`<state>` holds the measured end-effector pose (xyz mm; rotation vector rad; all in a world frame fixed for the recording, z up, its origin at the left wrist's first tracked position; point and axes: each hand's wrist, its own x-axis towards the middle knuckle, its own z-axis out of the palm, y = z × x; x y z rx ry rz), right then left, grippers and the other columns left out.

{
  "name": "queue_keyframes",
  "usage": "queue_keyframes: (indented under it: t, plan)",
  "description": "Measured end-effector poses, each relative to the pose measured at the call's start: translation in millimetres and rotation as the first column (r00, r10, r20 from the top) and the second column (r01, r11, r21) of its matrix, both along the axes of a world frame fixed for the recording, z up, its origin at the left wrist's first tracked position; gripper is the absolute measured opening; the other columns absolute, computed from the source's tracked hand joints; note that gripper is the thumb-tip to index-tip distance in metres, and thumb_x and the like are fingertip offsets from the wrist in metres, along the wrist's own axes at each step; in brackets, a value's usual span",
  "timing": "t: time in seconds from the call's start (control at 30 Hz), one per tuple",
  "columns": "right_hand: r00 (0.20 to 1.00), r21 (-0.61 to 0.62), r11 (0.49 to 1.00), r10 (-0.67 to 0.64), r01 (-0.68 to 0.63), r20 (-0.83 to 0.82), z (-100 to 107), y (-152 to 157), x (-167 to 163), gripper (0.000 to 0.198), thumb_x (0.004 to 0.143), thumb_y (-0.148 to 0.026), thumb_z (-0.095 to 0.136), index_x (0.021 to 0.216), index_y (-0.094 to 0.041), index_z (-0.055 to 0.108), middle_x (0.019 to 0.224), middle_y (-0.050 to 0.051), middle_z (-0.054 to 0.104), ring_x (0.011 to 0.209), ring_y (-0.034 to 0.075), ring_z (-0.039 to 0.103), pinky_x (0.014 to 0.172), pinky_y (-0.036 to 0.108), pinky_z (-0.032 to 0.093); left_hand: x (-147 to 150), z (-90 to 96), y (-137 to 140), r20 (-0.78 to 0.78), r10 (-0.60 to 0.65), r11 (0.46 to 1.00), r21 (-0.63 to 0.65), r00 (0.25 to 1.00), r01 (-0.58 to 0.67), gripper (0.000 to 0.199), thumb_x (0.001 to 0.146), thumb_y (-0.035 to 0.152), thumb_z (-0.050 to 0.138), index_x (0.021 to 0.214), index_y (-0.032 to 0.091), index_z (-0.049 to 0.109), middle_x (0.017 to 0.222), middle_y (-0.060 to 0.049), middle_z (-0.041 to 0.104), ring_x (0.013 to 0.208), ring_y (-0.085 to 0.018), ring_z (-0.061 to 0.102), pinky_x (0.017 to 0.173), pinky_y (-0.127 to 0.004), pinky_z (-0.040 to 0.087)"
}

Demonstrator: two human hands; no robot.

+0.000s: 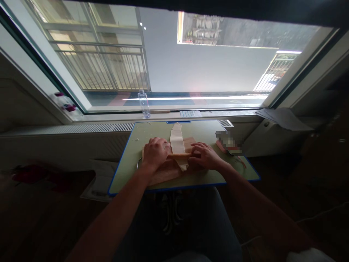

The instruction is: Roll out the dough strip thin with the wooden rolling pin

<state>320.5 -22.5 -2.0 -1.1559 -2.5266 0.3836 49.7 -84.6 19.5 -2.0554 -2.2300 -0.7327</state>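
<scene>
A slim wooden rolling pin (179, 156) lies crosswise over a long pale strip of dough (177, 140). My left hand (156, 152) is closed over the pin's left end. At the other end, the curled fingers of my right hand (203, 155) grip the pin. The dough runs away from me past the far edge of a brown board (166, 175), and its narrow near tip shows on my side of the pin. My hands cover both ends of the pin and part of the board.
The board rests on a small light-green table (128, 163) with a blue edge. A pixelated item (229, 142) sits at the table's right. A clear bottle (144, 104) stands on the windowsill (114, 117), with papers (283, 118) farther right. A radiator (103, 128) runs below.
</scene>
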Motion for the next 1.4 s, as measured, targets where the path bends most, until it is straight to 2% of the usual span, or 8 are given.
queue_keyframes:
  t: [0.13, 0.27, 0.37, 0.6, 0.77, 0.97, 1.23, 1.4]
  plan:
    - [0.957, -0.052, 0.96, -0.269, 0.275, 0.108, 7.2, 11.5, -24.6, 0.039, 0.112, -0.055, 0.048, 0.113, -0.025, 0.073, 0.133, 0.012, 0.074, 0.134, 0.03, 0.061, 0.116, 0.047, 0.044, -11.4, -6.0, 35.4, -0.075, 0.037, 0.965, -0.256, 0.996, -0.055, 0.045, 0.101, 0.05, 0.055, 0.137, 0.027, 0.071, 0.144, -0.012, 0.068, 0.137, -0.032, 0.059, 0.113, -0.046, 0.051]
    - [0.902, -0.004, 0.927, -0.365, 0.376, 0.228, 9.5, 22.9, -40.8, 0.045, 0.11, -0.05, 0.046, 0.145, -0.027, 0.063, 0.166, 0.012, 0.052, 0.153, 0.034, 0.043, 0.123, 0.057, 0.035, -11.5, -10.1, 49.2, -0.104, -0.013, 0.932, -0.361, 0.994, -0.025, 0.064, 0.1, 0.058, 0.051, 0.157, 0.028, 0.055, 0.167, -0.013, 0.051, 0.153, -0.033, 0.046, 0.125, -0.05, 0.04]
    - [0.894, -0.059, 0.92, -0.359, 0.387, 0.268, 9.1, 29.9, -43.7, 0.056, 0.107, -0.057, 0.046, 0.155, -0.03, 0.056, 0.172, 0.01, 0.044, 0.154, 0.036, 0.043, 0.123, 0.058, 0.036, -11.2, -12.8, 53.2, -0.109, -0.016, 0.915, -0.403, 0.994, -0.029, 0.065, 0.103, 0.059, 0.042, 0.159, 0.027, 0.053, 0.169, -0.014, 0.049, 0.154, -0.034, 0.046, 0.125, -0.053, 0.039]
    - [0.885, -0.078, 0.922, -0.337, 0.38, 0.321, 14.0, 22.5, -42.6, 0.064, 0.105, -0.06, 0.045, 0.159, -0.027, 0.054, 0.161, 0.013, 0.059, 0.147, 0.04, 0.05, 0.121, 0.061, 0.035, -10.9, -18.1, 48.3, -0.155, -0.031, 0.937, -0.348, 0.987, -0.025, 0.053, 0.106, 0.051, 0.036, 0.13, 0.022, 0.073, 0.143, -0.017, 0.066, 0.137, -0.036, 0.058, 0.112, -0.055, 0.05]
    - [0.863, -0.088, 0.902, -0.372, 0.424, 0.342, 12.3, -0.6, -35.0, 0.067, 0.108, -0.057, 0.037, 0.164, -0.023, 0.049, 0.165, 0.015, 0.055, 0.148, 0.042, 0.049, 0.121, 0.065, 0.034, -4.3, -13.4, 41.4, -0.165, -0.096, 0.946, -0.323, 0.982, 0.038, 0.053, 0.106, 0.052, 0.036, 0.126, 0.024, 0.076, 0.143, -0.014, 0.067, 0.137, -0.034, 0.057, 0.115, -0.054, 0.048]
    - [0.871, -0.038, 0.898, -0.413, 0.438, 0.268, 5.1, -11.4, -25.7, 0.069, 0.108, -0.053, 0.039, 0.17, -0.023, 0.041, 0.172, 0.015, 0.046, 0.153, 0.041, 0.042, 0.124, 0.065, 0.032, 2.4, -11.7, 32.5, -0.179, -0.13, 0.936, -0.346, 0.975, 0.061, 0.052, 0.108, 0.048, 0.033, 0.139, 0.026, 0.068, 0.152, -0.012, 0.062, 0.142, -0.031, 0.054, 0.119, -0.053, 0.044]
    - [0.868, -0.198, 0.861, -0.408, 0.469, 0.283, 13.8, 11.3, -33.3, 0.087, 0.099, -0.076, 0.048, 0.169, -0.024, 0.044, 0.17, 0.021, 0.045, 0.154, 0.048, 0.041, 0.122, 0.072, 0.029, 3.0, -16.4, 19.9, -0.177, -0.119, 0.951, -0.303, 0.977, 0.061, 0.05, 0.109, 0.044, 0.03, 0.144, 0.033, 0.065, 0.158, -0.008, 0.06, 0.144, -0.029, 0.052, 0.123, -0.053, 0.038]
    - [0.872, -0.106, 0.904, -0.36, 0.414, 0.33, 17.3, 10.4, -40.0, 0.068, 0.106, -0.056, 0.042, 0.168, -0.029, 0.045, 0.176, 0.015, 0.038, 0.158, 0.046, 0.035, 0.126, 0.076, 0.017, 3.1, -17.6, 20.7, -0.169, -0.107, 0.948, -0.315, 0.98, 0.049, 0.054, 0.108, 0.047, 0.03, 0.152, 0.034, 0.06, 0.164, -0.008, 0.054, 0.147, -0.031, 0.05, 0.125, -0.056, 0.036]
